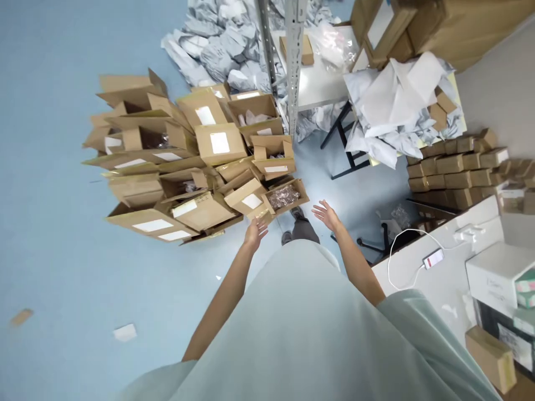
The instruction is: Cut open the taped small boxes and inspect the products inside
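Note:
My left hand point(255, 234) is open, fingers apart, just by the near edge of a stack of open cardboard boxes; whether it touches one I cannot tell. My right hand point(326, 215) is also open, palm turned up, over the floor with nothing in it. Between and beyond the hands sits a small open cardboard box point(285, 197) with clear plastic-wrapped contents. Left of it a cardboard flap with a white label point(251, 201) lies tilted. A larger open carton point(204, 211) with a label stands further left among several others.
Grey mailing bags point(225, 44) are heaped behind a metal shelf post point(295, 61). A table piled with white and grey bags point(397, 106) stands at the right, near stacked small boxes point(460, 163). A phone point(433, 259) on a cable lies on a white desk point(401, 267). Scraps dot the blue floor point(75, 267).

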A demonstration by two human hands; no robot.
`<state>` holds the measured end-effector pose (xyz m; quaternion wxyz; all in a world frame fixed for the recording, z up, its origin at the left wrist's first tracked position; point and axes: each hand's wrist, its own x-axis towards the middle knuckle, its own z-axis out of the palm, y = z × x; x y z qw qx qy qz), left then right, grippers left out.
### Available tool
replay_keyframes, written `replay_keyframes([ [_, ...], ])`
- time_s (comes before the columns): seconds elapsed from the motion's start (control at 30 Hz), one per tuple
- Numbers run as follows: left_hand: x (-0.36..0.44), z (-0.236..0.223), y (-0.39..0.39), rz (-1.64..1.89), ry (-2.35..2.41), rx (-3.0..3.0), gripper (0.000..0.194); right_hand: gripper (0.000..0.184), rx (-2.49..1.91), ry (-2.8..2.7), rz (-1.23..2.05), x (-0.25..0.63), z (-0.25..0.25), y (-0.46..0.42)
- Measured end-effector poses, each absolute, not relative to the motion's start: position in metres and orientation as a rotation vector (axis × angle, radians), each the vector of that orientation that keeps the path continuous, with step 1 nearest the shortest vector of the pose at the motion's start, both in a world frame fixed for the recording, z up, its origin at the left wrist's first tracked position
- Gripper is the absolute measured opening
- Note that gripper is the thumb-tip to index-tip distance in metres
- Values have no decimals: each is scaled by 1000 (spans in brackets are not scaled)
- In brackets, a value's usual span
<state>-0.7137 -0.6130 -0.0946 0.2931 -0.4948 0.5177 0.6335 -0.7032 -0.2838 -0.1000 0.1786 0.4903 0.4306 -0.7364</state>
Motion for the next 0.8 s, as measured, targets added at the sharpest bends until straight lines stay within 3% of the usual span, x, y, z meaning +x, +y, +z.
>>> replay_keyframes([
  [0.17,-683,-150,-623,1570,1316,-1435,72,61,1545,1194,-1978,-644,-153,-293],
  [0.27,-671,-212,-611,1561,1194,-1463,89,87,1633,1199,-1896,-638,-223,-304],
  [0.33,-667,-262,-597,1571,1112,-1475,94,91,1657,1197,-1877,-647,-279,-312],
  [0.47,-665,-341,-577,1771,938,-1480,88,61,1598,1231,-2057,-677,-369,-325],
  [0.6,-675,-358,-571,1926,949,-1451,66,30,1534,1372,-2174,-701,-389,-325],
  [0.7,-696,-342,-567,1938,1021,-1462,52,27,1482,1438,-2065,-727,-371,-320],
  [0.8,-731,-322,-562,1985,1086,-1440,45,36,1360,1467,-2073,-768,-349,-319],
])
